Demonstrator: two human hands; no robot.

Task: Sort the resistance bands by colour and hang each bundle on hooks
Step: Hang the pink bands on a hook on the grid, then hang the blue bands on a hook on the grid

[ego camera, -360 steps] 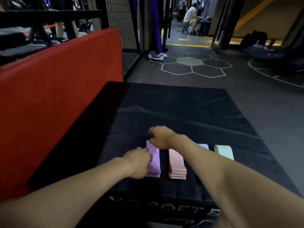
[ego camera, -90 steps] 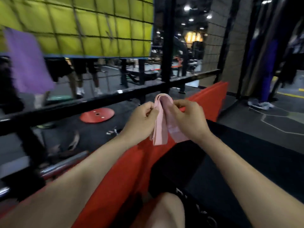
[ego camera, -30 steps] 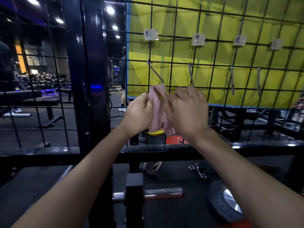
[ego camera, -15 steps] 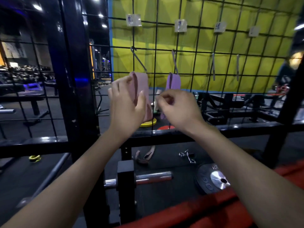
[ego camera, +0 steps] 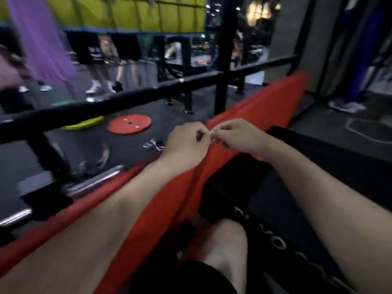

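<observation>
A purple band bundle (ego camera: pixel 45 47) hangs blurred at the upper left in front of the yellow grid wall (ego camera: pixel 148 13). A pink shape (ego camera: pixel 7 75) at the left edge looks like the pink bundle, but it is too blurred to be sure. My left hand (ego camera: pixel 186 143) and my right hand (ego camera: pixel 237 136) are side by side in the middle of the view, above the red pad (ego camera: pixel 265 107). Their fingers are curled and their fingertips almost meet. I see no band in either hand. The hooks are out of view.
A black rail (ego camera: pixel 127 100) runs across in front of me. Beyond it on the floor lie a red weight plate (ego camera: pixel 129 124), a yellow plate (ego camera: pixel 84 124), metal clips (ego camera: pixel 153 145) and a barbell (ego camera: pixel 93 181). The black soft box (ego camera: pixel 318 187) is on the right, with my knee (ego camera: pixel 224 247) below.
My hands have let go of the pink bundle and dropped from the grid wall. My view has swung down and to the right, toward the red pad and black box.
</observation>
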